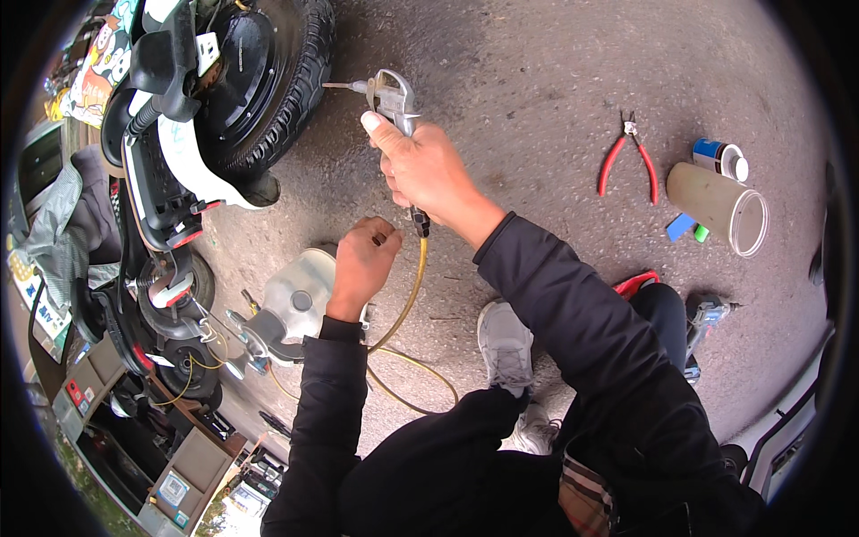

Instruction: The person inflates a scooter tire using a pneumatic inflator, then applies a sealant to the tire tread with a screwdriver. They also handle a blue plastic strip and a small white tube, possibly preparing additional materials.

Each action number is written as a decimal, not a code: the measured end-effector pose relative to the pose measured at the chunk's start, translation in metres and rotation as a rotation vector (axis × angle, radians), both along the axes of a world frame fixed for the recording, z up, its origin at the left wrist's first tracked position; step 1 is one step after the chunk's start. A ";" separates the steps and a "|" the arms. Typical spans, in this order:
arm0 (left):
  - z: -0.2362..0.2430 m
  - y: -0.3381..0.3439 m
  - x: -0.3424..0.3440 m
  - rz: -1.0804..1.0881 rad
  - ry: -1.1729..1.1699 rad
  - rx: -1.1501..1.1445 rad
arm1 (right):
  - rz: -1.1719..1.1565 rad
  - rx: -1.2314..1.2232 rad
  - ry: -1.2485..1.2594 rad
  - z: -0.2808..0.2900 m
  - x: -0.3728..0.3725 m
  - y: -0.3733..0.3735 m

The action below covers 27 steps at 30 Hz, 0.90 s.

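Observation:
My right hand [432, 174] is wrapped round the grip of a silver air blow gun [391, 97]. Its thin nozzle points left, toward the treaded black tyre [309, 85] of a scooter wheel, with a small space between them. From the handle's lower end a yellow air hose [420, 268] curves down behind my left forearm. My left hand [362, 264] hovers below and left of the gun with its fingers curled together. A small dark spot shows between those fingers, too small to name. Beside that hand stands a silver metal tank [300, 291], partly covered by it.
Red-handled pliers [629, 157] lie on the pavement at right. Beyond them are a translucent plastic jar [716, 201], a blue-and-white can [718, 157], a blue piece [680, 225] and a power drill [707, 318]. Parked scooters [170, 295] crowd the left. My shoe [506, 345] is below.

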<state>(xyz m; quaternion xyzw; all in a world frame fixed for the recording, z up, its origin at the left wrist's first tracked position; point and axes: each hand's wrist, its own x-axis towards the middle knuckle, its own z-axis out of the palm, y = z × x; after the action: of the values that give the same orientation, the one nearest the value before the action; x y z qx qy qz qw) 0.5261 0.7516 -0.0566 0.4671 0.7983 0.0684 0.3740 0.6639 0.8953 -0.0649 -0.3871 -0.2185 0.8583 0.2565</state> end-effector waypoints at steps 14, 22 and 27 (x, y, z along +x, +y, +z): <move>0.041 0.042 -0.017 0.128 0.194 0.555 | 0.002 0.010 -0.059 0.006 -0.004 -0.001; 0.040 0.041 -0.012 0.133 0.174 0.517 | -0.016 0.030 -0.006 0.003 -0.005 0.000; 0.041 0.041 -0.010 0.138 0.172 0.511 | -0.026 0.006 0.017 0.003 -0.005 0.000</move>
<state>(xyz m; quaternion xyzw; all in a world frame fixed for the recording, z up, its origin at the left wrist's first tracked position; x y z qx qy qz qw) 0.5161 0.7924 -0.0160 0.4950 0.8138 0.2529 0.1693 0.6593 0.8951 -0.0621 -0.3818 -0.2140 0.8575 0.2704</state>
